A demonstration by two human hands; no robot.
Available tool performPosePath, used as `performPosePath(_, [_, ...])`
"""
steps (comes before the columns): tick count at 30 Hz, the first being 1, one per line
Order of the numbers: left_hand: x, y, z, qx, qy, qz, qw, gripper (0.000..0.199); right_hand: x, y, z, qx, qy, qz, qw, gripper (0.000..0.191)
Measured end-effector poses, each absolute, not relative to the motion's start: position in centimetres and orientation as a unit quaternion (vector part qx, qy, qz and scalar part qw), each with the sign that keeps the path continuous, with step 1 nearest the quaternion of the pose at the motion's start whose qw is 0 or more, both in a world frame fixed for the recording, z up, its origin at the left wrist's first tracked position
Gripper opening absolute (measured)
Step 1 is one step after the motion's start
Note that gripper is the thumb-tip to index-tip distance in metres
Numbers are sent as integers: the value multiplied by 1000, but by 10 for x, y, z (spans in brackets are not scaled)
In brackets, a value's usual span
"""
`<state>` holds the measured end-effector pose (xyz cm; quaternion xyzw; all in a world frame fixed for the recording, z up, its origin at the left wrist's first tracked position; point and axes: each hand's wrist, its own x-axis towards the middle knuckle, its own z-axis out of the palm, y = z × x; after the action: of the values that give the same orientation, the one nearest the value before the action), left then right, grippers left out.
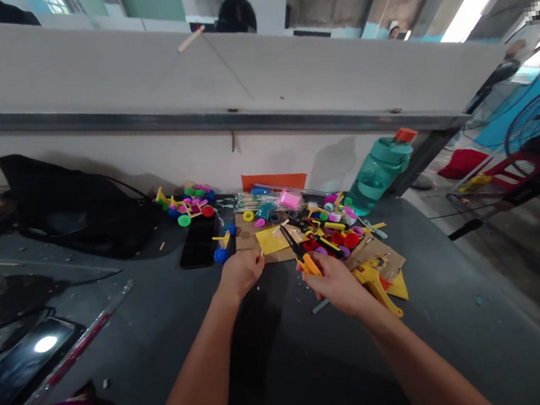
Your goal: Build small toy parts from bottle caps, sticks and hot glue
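My right hand [334, 284] is shut on a pair of orange-handled scissors [297, 249], with the black blades pointing up and left. My left hand [242, 274] pinches a small pale stick piece [261, 253] between its fingertips, a short way from the blade tips. Just beyond the hands lies a sheet of yellow paper [272, 240] on a cardboard piece [248, 231]. Around it are scattered several coloured bottle caps [337, 240] and yellow plastic parts [374, 285]. Under my right hand, a short grey stick [319, 306] lies on the table.
A dark grey table [289, 369] runs under everything, backed by a low wall. A teal water bottle [378, 174], a black phone [199, 242], a black bag [76, 211] and a cap-wheeled toy [187, 205] stand beyond the hands. A fan stands at right.
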<state>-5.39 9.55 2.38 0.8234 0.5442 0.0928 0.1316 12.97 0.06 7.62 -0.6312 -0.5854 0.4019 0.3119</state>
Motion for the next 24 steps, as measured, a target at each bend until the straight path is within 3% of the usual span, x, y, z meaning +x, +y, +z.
performPosePath(8, [-56,99,50,791,538,163,240,35,131,0,73,-637,-572,407,319,15])
performPosePath(12, [-49,85,74,708,508,308,382,46,131,-3,78,-630,-581,404,320,16])
performPosePath(15, [-42,75,85,658,480,342,469,48,128,-6,83,-622,-591,405,318,16])
performPosePath(24, [-40,71,94,673,452,347,472,34,122,-9,85,-605,-566,462,315,19])
